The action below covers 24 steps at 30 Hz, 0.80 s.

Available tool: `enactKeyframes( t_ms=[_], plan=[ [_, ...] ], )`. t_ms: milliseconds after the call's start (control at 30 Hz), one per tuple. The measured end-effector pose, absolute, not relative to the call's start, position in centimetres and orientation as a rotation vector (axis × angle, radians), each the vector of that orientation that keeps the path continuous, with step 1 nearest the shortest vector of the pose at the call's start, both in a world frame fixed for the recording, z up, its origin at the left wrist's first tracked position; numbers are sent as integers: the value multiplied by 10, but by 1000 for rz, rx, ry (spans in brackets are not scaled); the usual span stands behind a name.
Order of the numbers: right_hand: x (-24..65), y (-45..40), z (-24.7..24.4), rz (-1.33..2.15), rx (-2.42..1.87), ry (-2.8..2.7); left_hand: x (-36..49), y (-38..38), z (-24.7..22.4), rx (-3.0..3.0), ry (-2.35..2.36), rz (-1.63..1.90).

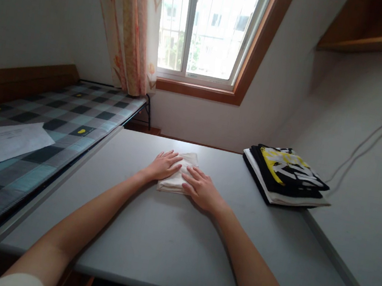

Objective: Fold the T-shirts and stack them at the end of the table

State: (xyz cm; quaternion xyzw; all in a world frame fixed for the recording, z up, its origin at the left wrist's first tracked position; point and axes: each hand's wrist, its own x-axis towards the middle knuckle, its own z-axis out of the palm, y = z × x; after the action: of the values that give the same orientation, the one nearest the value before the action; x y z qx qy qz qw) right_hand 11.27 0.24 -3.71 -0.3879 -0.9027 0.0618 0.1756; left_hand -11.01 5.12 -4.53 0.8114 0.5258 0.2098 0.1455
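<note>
A white cloth [174,184], folded into a small flat bundle, lies near the middle of the grey-white table [161,240]. My left hand [164,165] rests flat on its left side with the fingers stretched out. On the cloth's right edge lies my right hand [201,189], palm down, fingers extended and slightly apart. Neither hand grips the cloth; both touch it from above. Parts of the cloth are hidden under the fingers.
A stack of folded clothes [287,175], black, white and yellow, sits at the table's back right. Left of the table is a bed with a checked mattress [83,111] and paper sheets [9,143] on it. A cable [369,137] hangs along the right wall.
</note>
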Motion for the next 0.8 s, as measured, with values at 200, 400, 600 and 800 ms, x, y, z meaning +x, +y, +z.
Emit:
enactKeyframes(
  t_ms=[200, 400, 600, 800],
  plan=[
    [114, 4, -31, 58, -1203, -2505, -113, 48, -37, 2293, 1560, 657],
    [134, 9, -26, -119, -1619, -2243, -117, 46, -15, 2203, 1604, 613],
    [133, 16, -22, -92, -1541, -2010, -87, 32, -7, 2228, 1636, 785],
    [101, 10, -43, -10, -1418, -2115, -64, 24, -43, 2423, 1343, 789]
  ],
)
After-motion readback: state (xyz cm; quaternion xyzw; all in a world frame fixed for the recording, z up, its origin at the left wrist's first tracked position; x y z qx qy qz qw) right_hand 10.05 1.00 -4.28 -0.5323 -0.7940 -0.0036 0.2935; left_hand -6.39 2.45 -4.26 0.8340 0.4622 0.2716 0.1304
